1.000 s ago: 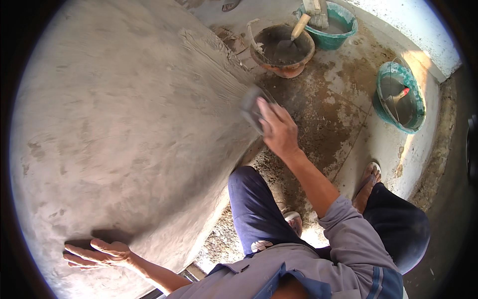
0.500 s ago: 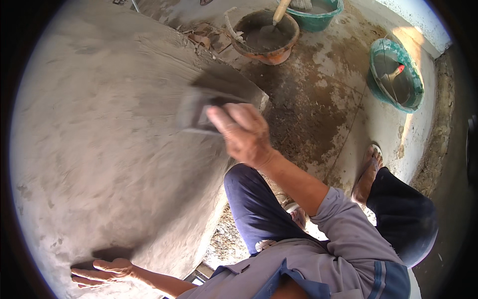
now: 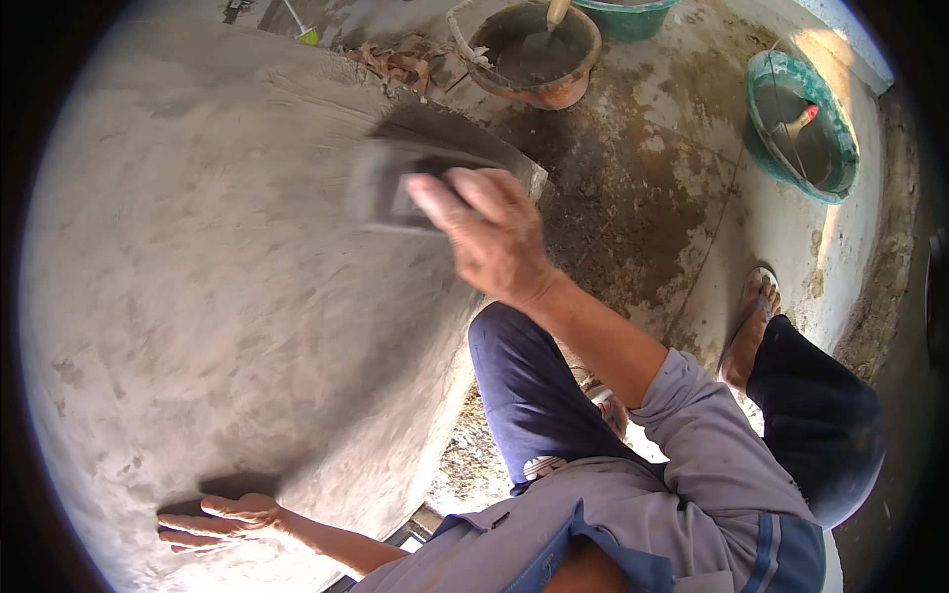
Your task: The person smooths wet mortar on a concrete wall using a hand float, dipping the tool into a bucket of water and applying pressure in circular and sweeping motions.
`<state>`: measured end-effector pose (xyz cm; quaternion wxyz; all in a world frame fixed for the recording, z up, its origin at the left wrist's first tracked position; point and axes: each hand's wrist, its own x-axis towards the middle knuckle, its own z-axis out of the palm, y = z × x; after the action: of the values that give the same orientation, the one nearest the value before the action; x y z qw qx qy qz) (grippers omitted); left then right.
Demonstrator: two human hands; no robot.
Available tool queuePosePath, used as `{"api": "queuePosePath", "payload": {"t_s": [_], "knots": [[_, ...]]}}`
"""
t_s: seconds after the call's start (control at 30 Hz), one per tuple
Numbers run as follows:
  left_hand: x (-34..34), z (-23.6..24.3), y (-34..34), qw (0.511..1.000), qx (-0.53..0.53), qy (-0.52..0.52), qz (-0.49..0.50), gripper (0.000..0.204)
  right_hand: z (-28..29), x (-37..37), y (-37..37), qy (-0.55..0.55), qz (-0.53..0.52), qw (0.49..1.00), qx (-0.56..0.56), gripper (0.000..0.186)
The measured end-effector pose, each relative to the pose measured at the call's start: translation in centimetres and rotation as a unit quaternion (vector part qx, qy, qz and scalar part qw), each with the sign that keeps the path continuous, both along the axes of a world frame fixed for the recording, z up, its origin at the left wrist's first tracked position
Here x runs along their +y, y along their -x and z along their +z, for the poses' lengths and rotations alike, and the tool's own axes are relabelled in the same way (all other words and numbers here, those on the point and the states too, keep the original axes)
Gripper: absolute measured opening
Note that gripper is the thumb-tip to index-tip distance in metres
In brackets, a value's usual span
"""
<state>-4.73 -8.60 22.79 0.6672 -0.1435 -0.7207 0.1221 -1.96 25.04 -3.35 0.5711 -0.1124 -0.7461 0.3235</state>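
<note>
A grey plastered surface (image 3: 217,296) fills the left of the view, with faint smear marks across it. Close to its far right edge, my right hand (image 3: 494,232) grips a plastering float (image 3: 381,193), a flat rectangular tool smeared by motion. A dark shadow lies just beyond the float; whether its whole face touches the plaster is hidden. At the lower left my left hand (image 3: 225,522) has its fingers stretched out against the plaster and holds nothing.
An orange-brown tub (image 3: 563,94) of wet mortar with a wooden-handled tool stands at the far side. Beside it is a green tub (image 3: 628,22). Another green basin (image 3: 761,148) with a red-tipped brush (image 3: 799,123) sits at right. Broken scraps (image 3: 395,67) lie by the plaster's far edge.
My right hand and the float have shifted slightly up in the view. The whole scene has moved a little, with the tubs higher and further right. My left hand stays against the plaster.
</note>
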Motion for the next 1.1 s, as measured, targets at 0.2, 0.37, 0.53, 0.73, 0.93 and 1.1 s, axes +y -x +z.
{"api": "queuePosePath", "payload": {"t_s": [0.2, 0.37, 0.53, 0.73, 0.93, 1.1], "knots": [[0.0, 0.6, -0.1, 0.999, 0.017, 0.028, -0.024, 0.073, -17.6, 3.0, -4.9, 0.279, -0.045, 0.938, -0.199, 0.068], [-0.6, -0.7, 0.0, 0.999, 0.016, 0.027, -0.035, 0.073, -7.4, 1.1, -2.8, 0.499, 0.032, 0.862, -0.083, 0.064], [0.1, -0.3, -0.3, 0.997, 0.008, 0.024, -0.066, 0.071, -6.8, -2.3, -0.4, 0.533, 0.100, 0.839, -0.037, 0.067], [0.1, 0.3, -0.5, 0.993, 0.007, 0.043, -0.111, 0.067, -3.7, -2.9, 0.6, 0.525, 0.076, 0.847, -0.044, 0.066], [-0.5, 0.7, -0.3, 0.987, -0.016, 0.050, -0.149, 0.064, 2.2, -3.0, -0.2, 0.490, 0.095, 0.867, -0.014, 0.064], [-1.5, 1.3, -0.7, 0.987, -0.016, 0.033, -0.159, 0.062, 9.7, -6.1, -0.3, 0.210, 0.085, 0.973, 0.038, 0.059]]}}
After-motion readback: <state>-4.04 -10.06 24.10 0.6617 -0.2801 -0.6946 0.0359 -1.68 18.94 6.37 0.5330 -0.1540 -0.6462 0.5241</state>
